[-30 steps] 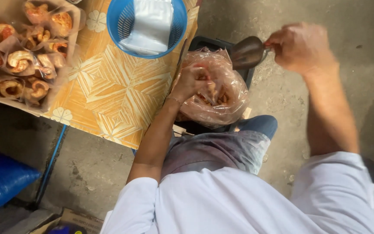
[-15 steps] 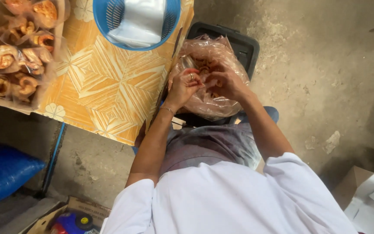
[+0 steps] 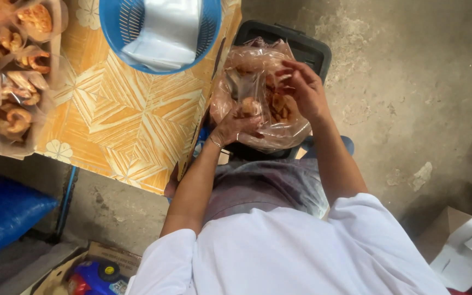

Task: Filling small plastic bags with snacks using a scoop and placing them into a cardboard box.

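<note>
bag: I see one clear plastic bag (image 3: 258,104) of brown fried snacks, sitting in one black crate (image 3: 296,46) on the floor, beside the surface (image 3: 121,125)
left hand (image 3: 236,125): fingers clamped on bag's near edge
right hand (image 3: 304,90): fingers curled together on bag's top
basket: one blue basket (image 3: 110,22), one white pack inside
small packed snack bags (image 3: 12,71): about eight, far left

A clear bag (image 3: 258,104) of browned snacks sits on a black crate (image 3: 301,46) just right of the bench (image 3: 121,125). Small clear packets (image 3: 12,65) of the same snacks crowd the bench's left end. A brown carton (image 3: 465,246) stands well right of the bench, on the floor.
</note>
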